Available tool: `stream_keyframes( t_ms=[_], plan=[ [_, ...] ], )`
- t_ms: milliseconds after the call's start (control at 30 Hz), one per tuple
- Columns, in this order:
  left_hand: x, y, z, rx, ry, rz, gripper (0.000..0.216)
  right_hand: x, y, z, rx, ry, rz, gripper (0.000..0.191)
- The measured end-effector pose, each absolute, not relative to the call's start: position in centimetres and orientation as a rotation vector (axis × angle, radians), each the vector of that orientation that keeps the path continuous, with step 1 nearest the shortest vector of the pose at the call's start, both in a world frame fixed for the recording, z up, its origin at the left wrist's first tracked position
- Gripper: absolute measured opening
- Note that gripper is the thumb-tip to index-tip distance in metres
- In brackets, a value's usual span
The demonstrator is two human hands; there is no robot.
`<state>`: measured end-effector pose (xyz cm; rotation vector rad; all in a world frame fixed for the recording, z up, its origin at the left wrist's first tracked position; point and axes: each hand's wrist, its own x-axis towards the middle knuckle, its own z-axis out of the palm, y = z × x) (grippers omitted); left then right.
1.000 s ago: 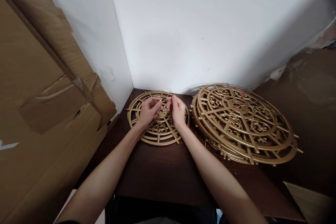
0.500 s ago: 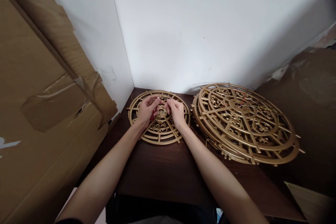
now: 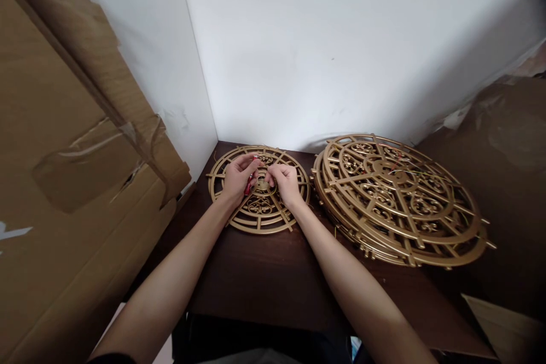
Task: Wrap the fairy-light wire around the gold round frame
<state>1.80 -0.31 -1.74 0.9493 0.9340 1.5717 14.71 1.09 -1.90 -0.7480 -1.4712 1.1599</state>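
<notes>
L hand (image 3: 236, 182) curled round red tool (image 3: 248, 185), long axis twd wall (image 3: 298, 57); R hand (image 3: 285, 183) close by, bunched, can't tell on what. Disc (image 3: 260, 231) flat on tbl (image 3: 256, 273) under both.

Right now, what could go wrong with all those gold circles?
The uneven stack of gold circles might slide, since its edges don't line up. Loose wires on top could snag. The red thing in the left grip could scratch the gold circle below.
</notes>
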Motion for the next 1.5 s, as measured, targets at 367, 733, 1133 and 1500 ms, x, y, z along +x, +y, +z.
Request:
stream_keyframes(
  t_ms=[367,733,1133,1500],
  plan=[
    [1.98,-0.5,-1.36,0.948,0.939,1.564,0.04,14.73,0.74,-1.47,-0.819,-1.572,1.112,0.034],
    [1.96,-0.63,-1.31,0.945,0.918,1.563,0.037,14.84,0.78,-1.6,-0.802,-1.584,1.127,0.035],
    [1.56,-0.28,-1.35,0.923,0.9,1.549,0.046,14.79,0.78,-1.58,-0.744,-1.6,1.169,0.035],
    [1.44,-0.51,-1.48,1.007,0.912,1.492,0.04,14.53,0.91,-1.87,-0.731,-1.485,1.211,0.026]
  ],
)
